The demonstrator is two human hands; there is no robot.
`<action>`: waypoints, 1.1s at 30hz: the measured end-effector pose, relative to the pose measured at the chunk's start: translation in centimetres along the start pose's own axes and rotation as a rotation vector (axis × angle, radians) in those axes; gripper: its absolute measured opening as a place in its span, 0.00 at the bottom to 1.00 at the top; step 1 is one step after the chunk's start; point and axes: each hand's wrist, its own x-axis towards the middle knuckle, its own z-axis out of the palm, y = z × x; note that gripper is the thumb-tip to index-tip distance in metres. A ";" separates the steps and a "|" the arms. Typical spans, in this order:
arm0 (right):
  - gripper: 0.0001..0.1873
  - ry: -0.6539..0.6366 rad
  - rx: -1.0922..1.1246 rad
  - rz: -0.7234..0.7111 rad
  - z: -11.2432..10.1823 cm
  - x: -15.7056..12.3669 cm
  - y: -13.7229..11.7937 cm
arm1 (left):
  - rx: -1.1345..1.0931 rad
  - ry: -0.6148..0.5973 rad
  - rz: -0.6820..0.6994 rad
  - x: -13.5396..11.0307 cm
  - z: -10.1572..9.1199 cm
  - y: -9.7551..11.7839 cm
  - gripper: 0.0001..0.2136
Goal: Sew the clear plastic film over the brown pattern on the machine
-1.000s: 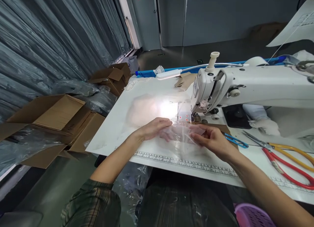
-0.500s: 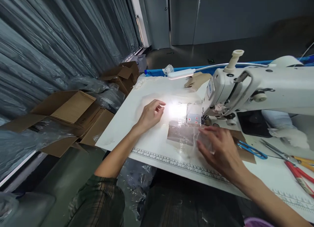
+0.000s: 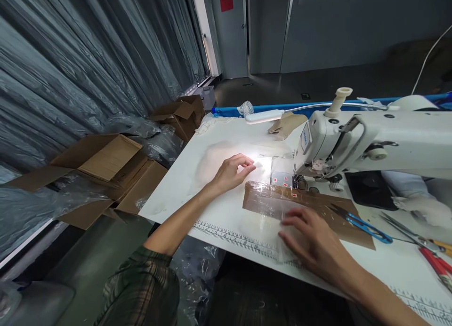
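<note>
My left hand (image 3: 233,173) is over the white table beside the bright lamp spot, thumb and forefinger tips pressed together. Glare hides what, if anything, is between them. Thin, see-through white fabric (image 3: 259,225) lies across the table and partly over a brown cardboard strip (image 3: 318,203). My right hand (image 3: 312,236), a little blurred, rests at this fabric's right edge near the table's front, its fingers bent and apart. Ahead of it stands the white sewing machine (image 3: 307,142); small red marks show on the plate by its needle.
Blue thread snips (image 3: 367,227) lie on the cardboard, with scissors (image 3: 406,227) and red-handled pliers (image 3: 436,265) further right. A lamp (image 3: 264,117) hangs over the table's back. A printed ruler (image 3: 229,236) runs along the front edge. Open cartons (image 3: 109,156) stand on the left.
My left hand has moved right, and its thumb and forefinger have closed together. My right hand has come back toward the table's front edge, with the fabric's edge, baring more cardboard.
</note>
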 end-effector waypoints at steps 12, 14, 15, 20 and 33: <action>0.31 0.008 0.905 0.591 -1.6 3.0 2.5 | 0.007 -0.196 0.131 -3.3 1.9 4.4 0.10; 0.27 -0.034 0.869 0.545 -1.3 2.6 2.7 | 0.119 -0.186 0.048 -3.4 1.6 3.6 0.10; 0.23 -0.048 0.847 0.529 -1.3 2.5 2.8 | 0.152 -0.202 0.025 -3.5 1.6 3.3 0.10; 0.15 -0.011 0.835 0.510 -2.2 2.2 2.3 | 0.246 -0.254 0.030 -3.9 3.1 3.0 0.09; 0.15 0.285 0.334 0.744 -7.5 -0.8 4.7 | 0.665 -0.449 -0.003 -3.7 -6.6 -1.7 0.39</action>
